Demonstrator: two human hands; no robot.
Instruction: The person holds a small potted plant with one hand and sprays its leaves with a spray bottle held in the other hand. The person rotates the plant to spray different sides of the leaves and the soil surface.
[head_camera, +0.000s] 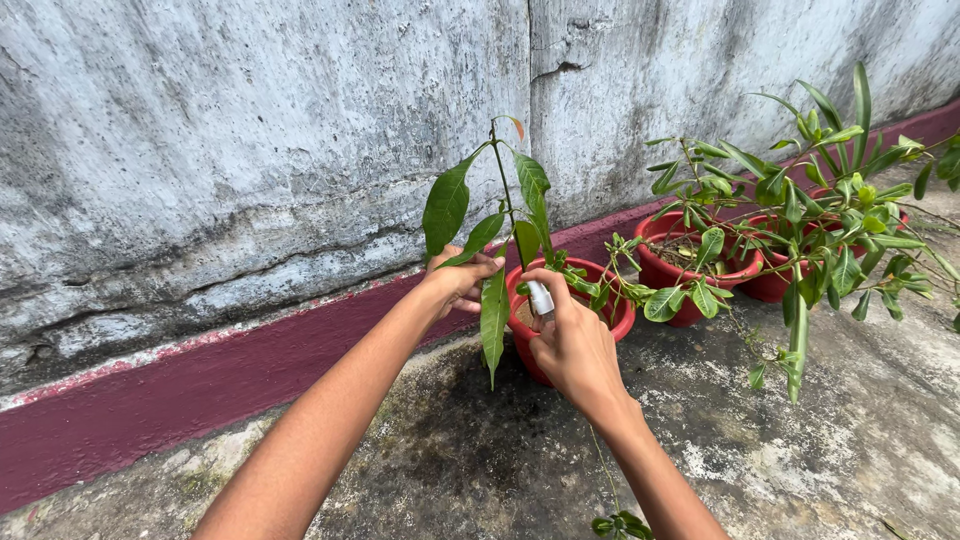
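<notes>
We are pinching a leaf (493, 318) of the potted sapling (510, 215) with our left hand (462, 282). Our right hand (572, 345) is clamping its fingers around a small white object (540, 298), possibly a spray nozzle, over the red pot (620, 318).

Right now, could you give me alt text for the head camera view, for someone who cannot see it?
Two bare hands work on a young plant in a red pot: the left hand holds a long green leaf, and the right hand grips a small white tool. More red potted plants line a weathered grey wall.
</notes>
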